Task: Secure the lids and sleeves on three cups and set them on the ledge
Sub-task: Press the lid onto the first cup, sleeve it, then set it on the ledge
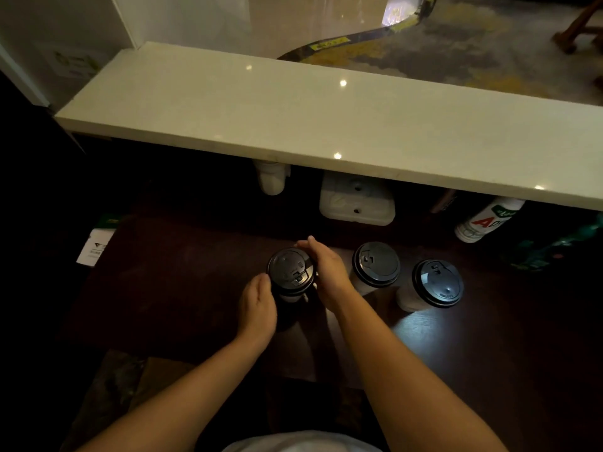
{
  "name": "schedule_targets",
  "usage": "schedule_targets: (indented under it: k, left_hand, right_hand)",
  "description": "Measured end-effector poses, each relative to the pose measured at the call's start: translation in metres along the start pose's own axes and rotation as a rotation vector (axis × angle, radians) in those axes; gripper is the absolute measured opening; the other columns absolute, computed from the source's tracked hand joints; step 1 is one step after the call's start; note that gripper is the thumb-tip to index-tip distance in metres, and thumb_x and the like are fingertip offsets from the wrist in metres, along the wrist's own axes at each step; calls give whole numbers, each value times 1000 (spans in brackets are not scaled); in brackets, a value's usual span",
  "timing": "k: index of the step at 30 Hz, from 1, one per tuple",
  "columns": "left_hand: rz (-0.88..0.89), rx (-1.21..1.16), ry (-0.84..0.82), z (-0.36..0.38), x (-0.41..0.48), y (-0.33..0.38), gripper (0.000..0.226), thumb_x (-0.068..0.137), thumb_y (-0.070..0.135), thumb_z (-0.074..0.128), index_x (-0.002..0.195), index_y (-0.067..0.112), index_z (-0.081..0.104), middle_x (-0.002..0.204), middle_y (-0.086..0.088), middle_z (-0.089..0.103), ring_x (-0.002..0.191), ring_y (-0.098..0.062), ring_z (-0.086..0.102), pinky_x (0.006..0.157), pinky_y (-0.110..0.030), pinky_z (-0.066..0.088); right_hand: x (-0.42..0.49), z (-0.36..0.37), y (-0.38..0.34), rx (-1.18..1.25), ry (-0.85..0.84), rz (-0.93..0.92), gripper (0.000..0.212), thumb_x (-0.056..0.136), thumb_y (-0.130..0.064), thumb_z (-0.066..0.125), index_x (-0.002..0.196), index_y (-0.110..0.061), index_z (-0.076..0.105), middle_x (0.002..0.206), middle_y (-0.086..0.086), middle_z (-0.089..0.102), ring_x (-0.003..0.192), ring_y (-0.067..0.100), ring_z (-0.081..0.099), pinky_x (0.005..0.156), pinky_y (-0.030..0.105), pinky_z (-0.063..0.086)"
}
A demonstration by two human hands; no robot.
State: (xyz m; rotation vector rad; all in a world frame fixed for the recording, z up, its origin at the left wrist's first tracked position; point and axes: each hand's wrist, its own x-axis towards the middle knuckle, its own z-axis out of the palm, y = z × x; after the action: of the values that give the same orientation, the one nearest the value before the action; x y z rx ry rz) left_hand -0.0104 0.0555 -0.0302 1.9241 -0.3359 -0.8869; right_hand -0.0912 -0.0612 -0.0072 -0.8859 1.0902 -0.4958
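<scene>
We are steadying gripped cup (290,297) on counter (169,288) from both sides, probably so lid (291,270) seats squarely without tipping cup. Left hand (257,305) fingers curling together round cup wall just under lid rim. Right hand (326,270) fingers pressed together, cupping lid's opposite and far rim. Cup sitting directly between both sets of fingers, touching each. Second cup (376,265) and third cup (437,284) standing lidded beyond right fingers, apart from them. Ledge (293,109) lying well past fingertips, holding no cup yet.
</scene>
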Motion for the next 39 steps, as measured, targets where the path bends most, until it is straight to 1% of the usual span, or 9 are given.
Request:
schedule_targets:
  k: [2,5,9,13,16,20,24,30,39]
  left_hand:
    - [62,79,67,-9,6,11,45,101,39,35,136,17,52,139,-4,52,129,-22,49,107,-35,38]
    - [287,237,17,-22,8,40,44,99,40,42,138,19,49,143,-5,47,130,-21,45,105,-35,37]
    - [688,719,-226,-21,6,62,70,85,61,52,143,24,40,145,5,43,134,-16,31,110,-37,35]
    - [812,999,-235,-10,6,59,87,76,67,58,146,20,35,144,6,41,126,-19,32,106,-38,41]
    - [728,902,-179,-8,8,53,78,80,60,60,143,18,39,138,4,44,122,-19,32,104,-37,41]
    - [572,655,-131,-16,12,61,56,84,48,63,131,20,52,129,2,51,118,-18,39,97,-31,38]
    - [458,366,-278,-34,14,75,40,81,50,53,110,24,61,111,4,60,105,-17,57,81,-27,43]
    - [799,475,-174,-56,10,90,41,87,48,35,104,19,58,102,1,57,96,-15,54,85,-34,44]
    - [670,522,-132,-64,2,97,36,88,50,23,94,22,45,87,-1,55,81,-22,54,71,-39,43]
  right_hand:
    - [-5,-7,2,144,23,21,35,104,-29,47,123,-10,69,124,7,71,115,20,64,88,30,49]
    - [-11,-21,22,164,51,14,36,98,-7,44,124,-16,67,131,9,68,117,22,63,85,29,49]
    - [-16,-35,52,-96,-2,-92,62,84,20,50,130,-20,57,123,4,68,117,22,64,82,20,54]
    - [-18,-26,59,-356,-186,-256,78,74,20,67,144,-9,47,121,-2,65,107,5,65,88,17,52]
    - [-19,-22,53,-431,-225,-261,82,75,11,76,144,-13,41,124,3,63,107,10,65,87,22,55]
    - [-30,-24,31,-528,-272,-243,78,72,1,85,136,-16,45,111,-4,64,91,3,67,73,20,57]
    - [-37,-18,3,-770,-301,-272,72,58,-30,89,119,-31,51,109,-3,67,99,16,68,84,41,61]
    - [-47,-10,-50,-988,-414,-367,62,63,-23,89,114,-28,54,109,-1,67,99,16,67,85,37,60]
    - [-50,3,-64,-1238,-397,-463,68,56,-37,87,111,-35,47,104,-4,65,93,20,66,82,44,60]
